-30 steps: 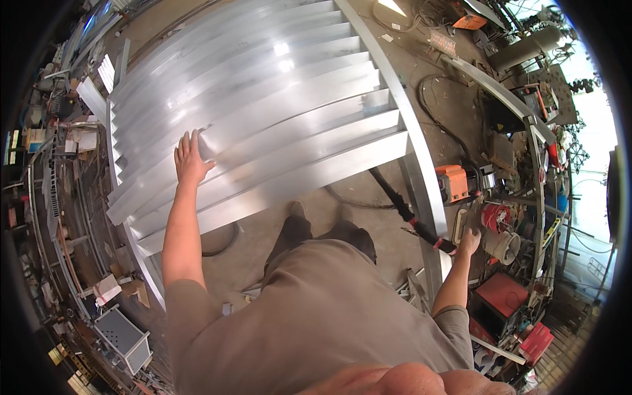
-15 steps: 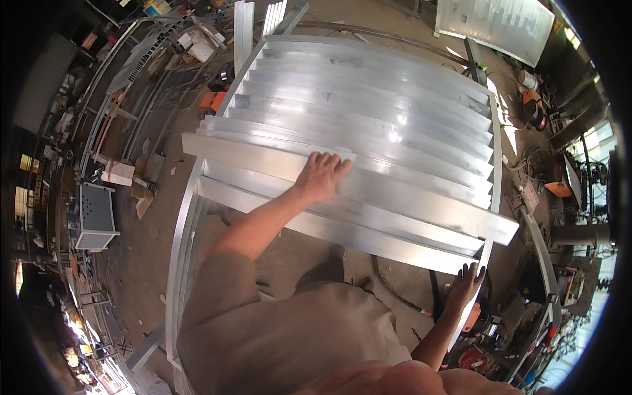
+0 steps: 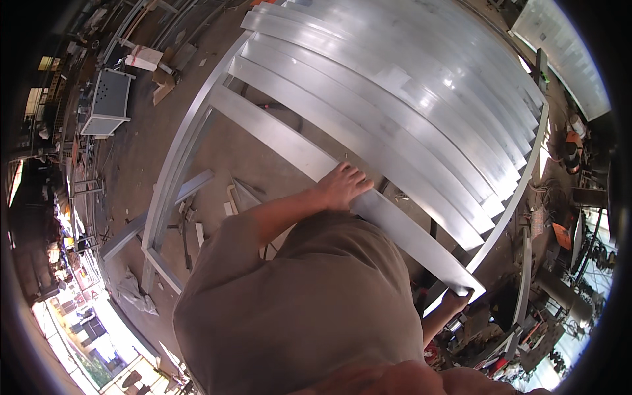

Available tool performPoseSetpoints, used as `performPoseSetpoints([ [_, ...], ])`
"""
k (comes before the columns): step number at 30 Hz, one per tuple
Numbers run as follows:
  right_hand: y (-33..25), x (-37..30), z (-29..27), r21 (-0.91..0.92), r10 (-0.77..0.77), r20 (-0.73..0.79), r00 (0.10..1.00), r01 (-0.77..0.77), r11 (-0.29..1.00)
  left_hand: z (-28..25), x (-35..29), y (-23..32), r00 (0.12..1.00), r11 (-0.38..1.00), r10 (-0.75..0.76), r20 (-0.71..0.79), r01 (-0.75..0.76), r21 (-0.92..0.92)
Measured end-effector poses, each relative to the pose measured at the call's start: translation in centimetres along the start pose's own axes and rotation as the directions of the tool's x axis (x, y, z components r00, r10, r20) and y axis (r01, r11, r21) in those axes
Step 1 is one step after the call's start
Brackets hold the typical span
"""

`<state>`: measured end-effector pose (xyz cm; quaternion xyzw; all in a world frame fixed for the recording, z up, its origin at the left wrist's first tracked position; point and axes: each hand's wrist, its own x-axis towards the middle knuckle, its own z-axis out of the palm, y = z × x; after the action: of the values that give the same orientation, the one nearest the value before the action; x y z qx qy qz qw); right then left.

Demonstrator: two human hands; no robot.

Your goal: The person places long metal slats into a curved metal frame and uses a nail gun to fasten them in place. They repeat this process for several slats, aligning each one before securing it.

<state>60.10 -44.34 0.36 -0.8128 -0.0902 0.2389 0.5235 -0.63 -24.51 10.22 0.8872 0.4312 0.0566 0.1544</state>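
Note:
A long flat silver metal slat [image 3: 280, 139] lies crosswise in front of my torso, slanting from upper left to lower right. My left hand [image 3: 342, 187] is closed over its middle, fingers curled across the far edge. At the slat's right end my right hand [image 3: 455, 301] grips the near corner, with the fingers partly hidden underneath. Both ends of the slat lie over the side rails of a pale metal frame [image 3: 192, 128]. Beyond a gap, several similar overlapping slats [image 3: 368, 85] fill the far part of the frame.
Loose metal bars [image 3: 158, 214] lie left of my body. A grey perforated metal box [image 3: 108, 99] stands at the far left. On the right are a long metal rail [image 3: 525, 276] and an orange item [image 3: 561, 235]. A large pale panel [image 3: 566, 52] leans at the far right.
The view has shifted nearer to the frame and turned. A gap now separates the slat under my left hand from the others. My right hand has gone from the frame's corner to the slat's end.

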Motion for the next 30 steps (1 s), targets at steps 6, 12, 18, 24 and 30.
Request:
performPoseSetpoints([
  [6,1.9,-6.5,0.5,-0.471,-0.189,0.326,0.926,0.333,0.817,2.1,-1.4,-2.7,0.992,0.994,-0.085,0.089,0.078,0.074],
  [12,3.1,-8.5,3.8,-0.168,-0.008,0.360,0.933,0.073,0.983,2.6,-1.4,-5.4,0.979,0.986,-0.138,0.149,0.121,0.116],
  [18,3.3,-6.7,7.3,0.551,0.411,0.492,0.768,-0.640,0.536,3.2,-0.4,-6.1,0.985,0.988,-0.153,0.085,0.153,0.012],
  [24,3.9,-7.7,10.0,0.713,0.577,0.248,0.778,-0.550,0.435,4.7,1.0,-5.2,0.979,0.974,-0.186,0.083,0.173,0.143],
  [30,1.5,-8.0,11.2,0.673,0.590,0.161,0.791,-0.526,0.520,6.3,1.6,-4.8,0.978,0.955,-0.202,0.059,0.183,0.233],
])
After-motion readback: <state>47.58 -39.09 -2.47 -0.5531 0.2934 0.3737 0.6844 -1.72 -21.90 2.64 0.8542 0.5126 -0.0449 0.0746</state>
